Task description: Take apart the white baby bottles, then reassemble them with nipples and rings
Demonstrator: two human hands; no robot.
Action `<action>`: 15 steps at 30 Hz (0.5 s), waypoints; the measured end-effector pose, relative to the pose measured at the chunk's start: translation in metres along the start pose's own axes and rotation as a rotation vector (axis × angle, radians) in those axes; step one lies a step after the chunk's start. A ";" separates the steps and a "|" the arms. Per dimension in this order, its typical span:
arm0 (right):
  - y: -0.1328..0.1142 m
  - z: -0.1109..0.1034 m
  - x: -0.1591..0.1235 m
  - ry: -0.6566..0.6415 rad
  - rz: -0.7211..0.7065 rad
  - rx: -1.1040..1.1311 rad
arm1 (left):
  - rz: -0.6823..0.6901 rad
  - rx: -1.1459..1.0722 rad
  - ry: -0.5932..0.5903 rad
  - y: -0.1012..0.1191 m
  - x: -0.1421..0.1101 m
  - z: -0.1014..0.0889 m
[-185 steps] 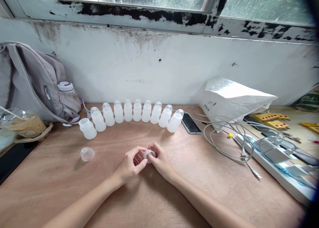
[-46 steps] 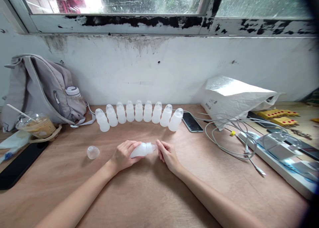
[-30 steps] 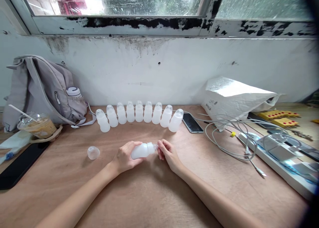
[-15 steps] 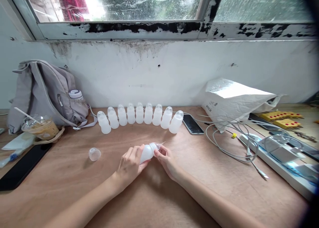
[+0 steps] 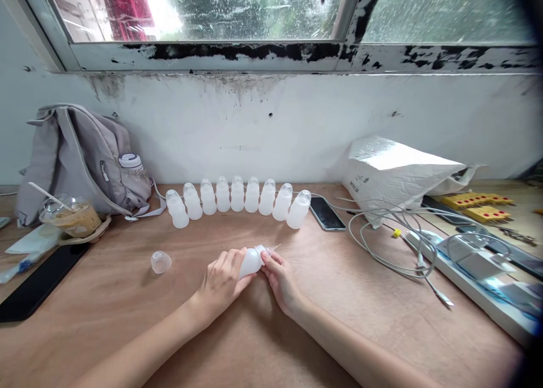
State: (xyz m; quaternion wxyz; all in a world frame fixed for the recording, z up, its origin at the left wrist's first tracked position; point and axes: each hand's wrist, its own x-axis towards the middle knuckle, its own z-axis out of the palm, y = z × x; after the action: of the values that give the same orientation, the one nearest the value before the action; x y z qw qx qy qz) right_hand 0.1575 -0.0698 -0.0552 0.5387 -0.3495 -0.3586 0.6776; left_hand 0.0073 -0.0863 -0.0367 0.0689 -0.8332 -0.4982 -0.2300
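Observation:
A frosted white baby bottle lies tilted in my left hand, its neck pointing right and slightly up. The fingers of that hand wrap round its body. My right hand is closed on the bottle's collar, with thumb and fingertips at the neck. A clear pointed tip, seemingly a teat, sticks out past the right fingers, partly hidden by them. To the left of my hands, a clear domed cap rests on the table. Several capped baby bottles stand upright in a curved row behind.
A phone lies right of the row, near tangled white cables and a power strip. A white bag stands behind them. On the left are a backpack, an iced drink cup and a black phone-like slab.
Earlier both hands held a small ring and the bottle stood uncapped at the row's left end. The bottle is now in my left hand; my right hand has shifted from the teat tip to the collar.

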 end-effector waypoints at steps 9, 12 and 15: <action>-0.015 -0.022 0.023 -0.020 0.177 0.184 | -0.319 0.146 -0.485 -0.071 0.013 -0.089; -0.016 -0.023 0.024 -0.055 0.218 0.203 | -0.599 0.161 -0.669 -0.116 0.010 -0.101; -0.014 -0.021 0.023 -0.064 0.251 0.216 | -0.696 0.086 -0.806 -0.145 0.008 -0.100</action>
State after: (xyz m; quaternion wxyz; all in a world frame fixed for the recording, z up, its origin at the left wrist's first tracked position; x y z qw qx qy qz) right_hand 0.1783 -0.0430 -0.0551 0.4726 -0.3097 -0.2544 0.7849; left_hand -0.1466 -0.0429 0.0389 -0.1741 -0.6374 -0.7410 0.1196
